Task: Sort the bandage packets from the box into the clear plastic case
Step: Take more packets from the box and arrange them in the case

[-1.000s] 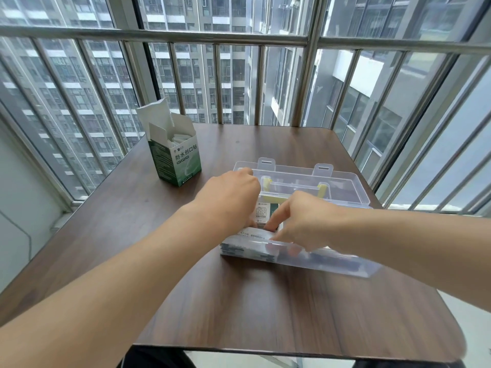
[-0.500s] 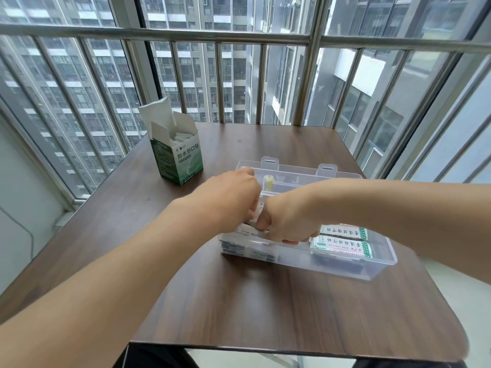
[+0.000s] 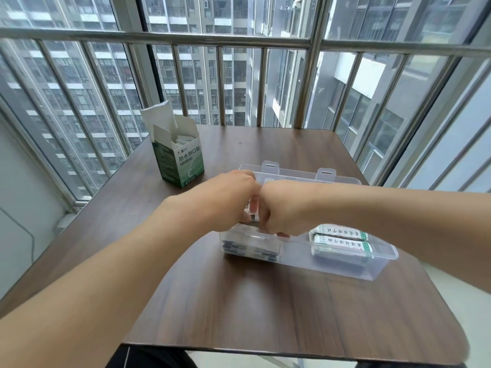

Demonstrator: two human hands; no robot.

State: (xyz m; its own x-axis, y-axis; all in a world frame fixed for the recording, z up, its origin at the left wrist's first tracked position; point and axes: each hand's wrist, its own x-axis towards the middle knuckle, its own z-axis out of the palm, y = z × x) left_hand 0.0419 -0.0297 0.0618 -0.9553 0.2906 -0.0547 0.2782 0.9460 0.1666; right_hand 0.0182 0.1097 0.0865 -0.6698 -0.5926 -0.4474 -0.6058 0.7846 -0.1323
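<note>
On a dark brown wooden table (image 3: 292, 309) by a railed window, both hands meet over the left end of a clear rectangular plastic case (image 3: 334, 264) with its lid open behind. The left hand (image 3: 233, 197) and right hand (image 3: 281, 211) have fingers curled down into that compartment, apparently pinching bandage packets (image 3: 252, 249) stacked there, though the exact grip is hidden. Two green-and-white packs (image 3: 341, 239) lie at the case's right end, and an open green-and-white cardboard box (image 3: 183, 158) holding more packets stands well apart, far left.

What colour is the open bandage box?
Green and white bandage box, clearest in the head view.
</note>
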